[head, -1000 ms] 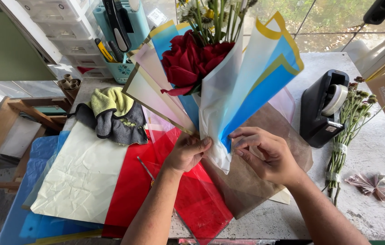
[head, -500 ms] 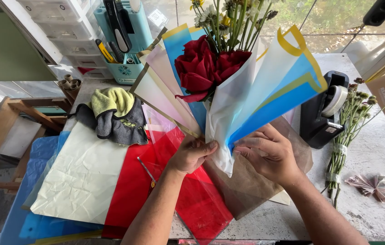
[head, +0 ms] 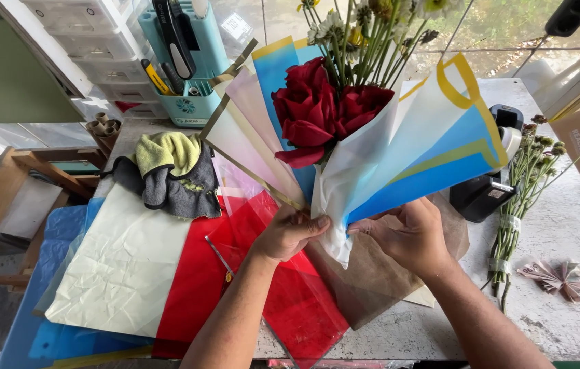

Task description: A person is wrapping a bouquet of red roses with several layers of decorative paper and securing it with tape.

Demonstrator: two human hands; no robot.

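A bouquet of red roses (head: pixel 324 113) and small daisy-like stems stands upright in blue, white and pink wrapping sheets (head: pixel 413 154) edged in gold. My left hand (head: pixel 288 232) pinches the gathered base of the wrapping from the left. My right hand (head: pixel 409 232) grips the blue and white sheets at the base from the right. Both hands hold the bouquet above the work table (head: pixel 577 225).
Cream paper (head: pixel 122 263), red cellophane (head: pixel 290 301) and brown paper (head: pixel 372 280) lie under the hands. Yellow and grey cloths (head: pixel 170 171) sit at the left, a black tape dispenser (head: pixel 485 188) and a bunch of dried stems (head: pixel 519 198) at the right, a teal tool holder (head: pixel 191 65) behind.
The bouquet has been lifted and tilted more upright, toward the right. Both hands stayed at its base and closed tighter around the wrapping.
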